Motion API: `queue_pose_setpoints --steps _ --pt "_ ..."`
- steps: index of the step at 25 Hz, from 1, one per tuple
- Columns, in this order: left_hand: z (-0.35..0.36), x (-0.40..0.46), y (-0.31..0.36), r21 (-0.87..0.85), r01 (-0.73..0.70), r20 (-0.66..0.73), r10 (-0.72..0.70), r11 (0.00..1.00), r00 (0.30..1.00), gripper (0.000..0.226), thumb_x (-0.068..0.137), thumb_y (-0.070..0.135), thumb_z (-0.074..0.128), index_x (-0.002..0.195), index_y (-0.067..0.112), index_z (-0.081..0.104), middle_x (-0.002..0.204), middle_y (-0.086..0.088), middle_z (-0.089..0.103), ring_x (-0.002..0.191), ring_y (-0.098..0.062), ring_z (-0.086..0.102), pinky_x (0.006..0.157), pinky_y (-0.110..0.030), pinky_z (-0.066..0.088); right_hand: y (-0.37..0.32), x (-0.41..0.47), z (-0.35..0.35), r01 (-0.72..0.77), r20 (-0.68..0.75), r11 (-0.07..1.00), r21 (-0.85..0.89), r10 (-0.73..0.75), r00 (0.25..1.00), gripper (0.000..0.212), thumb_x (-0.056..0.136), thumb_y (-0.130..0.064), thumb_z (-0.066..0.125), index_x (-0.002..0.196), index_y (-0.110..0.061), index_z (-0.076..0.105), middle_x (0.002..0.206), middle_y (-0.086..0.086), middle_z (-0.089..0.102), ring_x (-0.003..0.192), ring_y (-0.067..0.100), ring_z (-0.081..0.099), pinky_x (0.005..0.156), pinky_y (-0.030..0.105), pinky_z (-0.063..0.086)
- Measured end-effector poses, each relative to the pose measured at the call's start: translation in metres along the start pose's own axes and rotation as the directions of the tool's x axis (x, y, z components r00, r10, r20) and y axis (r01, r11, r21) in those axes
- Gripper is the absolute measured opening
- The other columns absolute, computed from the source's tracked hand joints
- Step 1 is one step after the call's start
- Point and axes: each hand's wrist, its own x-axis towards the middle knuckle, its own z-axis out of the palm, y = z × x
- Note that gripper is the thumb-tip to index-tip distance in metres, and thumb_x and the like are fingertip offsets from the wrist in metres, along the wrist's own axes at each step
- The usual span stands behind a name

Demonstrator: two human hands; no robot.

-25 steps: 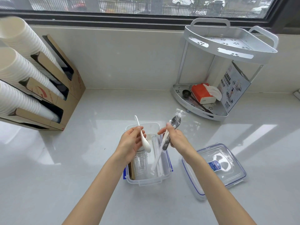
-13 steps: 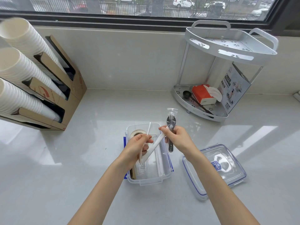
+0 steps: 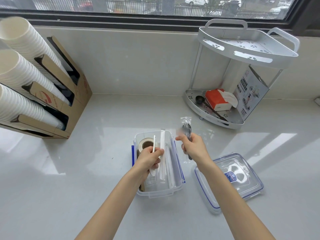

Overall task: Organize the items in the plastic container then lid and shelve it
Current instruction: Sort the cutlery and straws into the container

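Head view: left hand (image 3: pixel 150 157) closed around a white spoon (image 3: pixel 154 146) and a wrapped straw (image 3: pixel 162 149), over the open plastic container (image 3: pixel 158 192) on the table (image 3: pixel 52 179). Right hand (image 3: pixel 193 146) just right of it, gripping bagged black cutlery (image 3: pixel 187 129). Lid (image 3: pixel 242 191) flat beside the right forearm. Tape roll (image 3: pixel 144 143) beyond the left hand.
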Motion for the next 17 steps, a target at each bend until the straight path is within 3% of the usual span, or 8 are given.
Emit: queue_pose_setpoints --steps 4,6,10,13,15,17 --pt "0.019 0.014 -0.001 0.146 0.100 -0.024 -0.097 0.984 0.995 0.018 0.090 0.006 0.042 0.073 0.012 0.041 0.058 -0.002 0.035 0.049 -0.012 0.033 0.042 -0.017 0.030 0.006 -0.001 -0.001 -0.041 0.021 0.995 0.087 0.039 0.999 0.025 0.095 -0.023 0.045 0.107 -0.010 0.061 0.084 -0.002 0.063 0.051 0.010 0.040 0.032 0.010 0.028" --pt "0.028 0.019 -0.005 0.169 0.131 -0.042 -0.126 0.977 0.991 0.019 0.089 0.002 0.037 0.073 0.011 0.041 0.056 -0.004 0.034 0.048 -0.013 0.031 0.041 -0.018 0.028 0.008 -0.001 -0.001 -0.054 0.038 0.992 0.110 0.050 0.998 0.025 0.096 -0.021 0.043 0.109 -0.009 0.061 0.080 -0.005 0.062 0.048 0.008 0.040 0.032 0.007 0.029" --pt "0.038 0.023 -0.012 0.261 0.183 -0.073 -0.170 0.948 0.983 0.011 0.092 0.009 0.031 0.096 0.006 0.041 0.061 -0.006 0.041 0.049 -0.014 0.036 0.049 -0.024 0.029 0.013 0.003 -0.004 -0.062 0.053 0.992 0.107 0.056 0.997 0.022 0.096 -0.023 0.043 0.107 -0.014 0.061 0.076 -0.007 0.062 0.042 0.002 0.041 0.034 0.007 0.030" --pt "0.040 0.020 -0.014 0.304 0.158 -0.054 -0.149 0.939 0.987 0.012 0.093 0.011 0.028 0.087 0.007 0.038 0.063 -0.005 0.039 0.051 -0.014 0.037 0.049 -0.024 0.029 0.016 0.001 -0.004 -0.059 0.086 0.995 0.078 0.052 0.995 0.018 0.096 -0.024 0.043 0.100 -0.017 0.060 0.068 -0.006 0.056 0.044 0.004 0.040 0.036 0.008 0.031" --pt "0.041 0.016 -0.012 0.275 0.119 -0.046 -0.111 0.954 0.993 0.013 0.094 0.013 0.028 0.090 0.007 0.039 0.066 -0.004 0.040 0.052 -0.014 0.037 0.050 -0.024 0.031 0.019 0.000 -0.002 -0.060 0.093 0.995 0.079 0.053 0.994 0.016 0.095 -0.025 0.044 0.092 -0.016 0.057 0.061 -0.005 0.046 0.046 0.006 0.038 0.039 0.011 0.032" --pt "0.040 0.012 -0.008 0.132 0.086 -0.020 -0.085 0.988 0.996 0.016 0.094 0.012 0.030 0.097 0.008 0.045 0.073 -0.002 0.046 0.054 -0.012 0.037 0.050 -0.021 0.032 0.019 0.000 0.001 -0.071 0.084 0.994 0.088 0.064 0.994 0.018 0.096 -0.029 0.041 0.088 -0.018 0.051 0.061 -0.005 0.040 0.049 0.008 0.036 0.046 0.017 0.032"
